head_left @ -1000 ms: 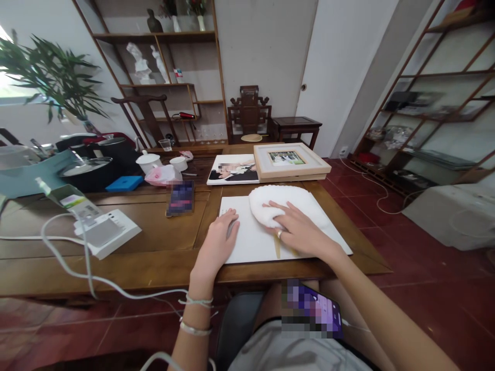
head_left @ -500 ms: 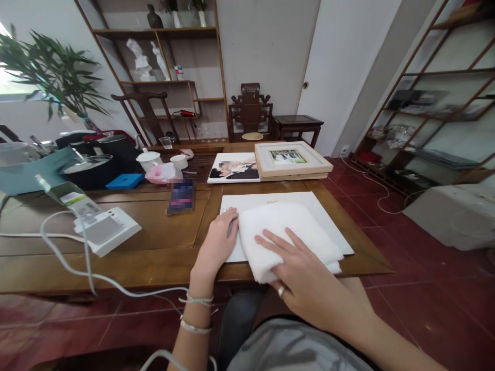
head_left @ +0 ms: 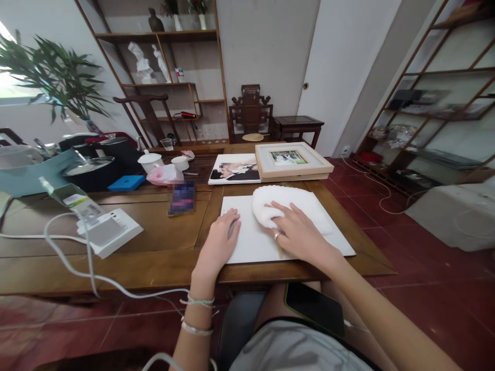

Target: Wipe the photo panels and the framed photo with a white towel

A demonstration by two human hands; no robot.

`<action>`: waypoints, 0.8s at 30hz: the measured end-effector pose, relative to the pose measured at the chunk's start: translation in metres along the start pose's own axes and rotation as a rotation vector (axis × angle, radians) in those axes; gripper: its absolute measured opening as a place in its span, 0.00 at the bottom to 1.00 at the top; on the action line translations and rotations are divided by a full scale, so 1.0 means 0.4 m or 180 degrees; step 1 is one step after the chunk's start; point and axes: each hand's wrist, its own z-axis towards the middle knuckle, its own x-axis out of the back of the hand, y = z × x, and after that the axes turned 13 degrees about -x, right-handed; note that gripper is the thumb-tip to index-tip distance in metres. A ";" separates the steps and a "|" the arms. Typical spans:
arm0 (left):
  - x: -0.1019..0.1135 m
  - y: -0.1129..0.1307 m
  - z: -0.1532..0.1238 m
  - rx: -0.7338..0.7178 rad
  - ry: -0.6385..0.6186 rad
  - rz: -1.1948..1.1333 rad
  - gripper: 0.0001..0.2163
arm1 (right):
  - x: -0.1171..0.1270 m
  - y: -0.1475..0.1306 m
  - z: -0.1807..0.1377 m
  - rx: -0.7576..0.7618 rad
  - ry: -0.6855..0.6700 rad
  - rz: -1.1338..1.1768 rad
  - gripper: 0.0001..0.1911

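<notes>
A white fluffy cloth (head_left: pixel 288 198), folded and bunched, lies on a white rectangular panel (head_left: pixel 251 245) near the table's front edge. My right hand (head_left: pixel 296 226), a ring on one finger, grips the cloth and presses it against the panel; its thumb side is partly tucked under the fabric. A small tan mark shows on the panel just below that hand. At the panel's left edge rests my left hand (head_left: pixel 224 234), palm down with fingers stretched forward, holding nothing.
Behind the panel lie a photo print (head_left: pixel 234 170) and a framed picture (head_left: pixel 288 156). To the left are a phone (head_left: pixel 181 198), an opened white box (head_left: pixel 112 234), a white cable (head_left: pixel 127 292) and a blue box (head_left: pixel 126 182). Another phone (head_left: pixel 315 309) lies on my lap.
My right hand has pushed the cloth away from me, toward the panel's far edge, and the cloth has bunched. The lap phone now shows. My left hand stays put.
</notes>
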 end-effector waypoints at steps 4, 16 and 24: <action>0.006 0.012 0.004 0.0056 0.0084 -0.0038 0.14 | -0.022 -0.025 0.038 -0.0154 0.0171 -0.0212 0.15; 0.020 0.030 0.004 0.0120 0.0329 -0.0157 0.19 | 0.015 -0.045 -0.112 0.1144 -0.0446 0.0373 0.14; 0.015 0.023 0.004 0.0110 -0.0030 0.0091 0.15 | 0.046 0.031 -0.047 0.0676 -0.0418 0.0253 0.12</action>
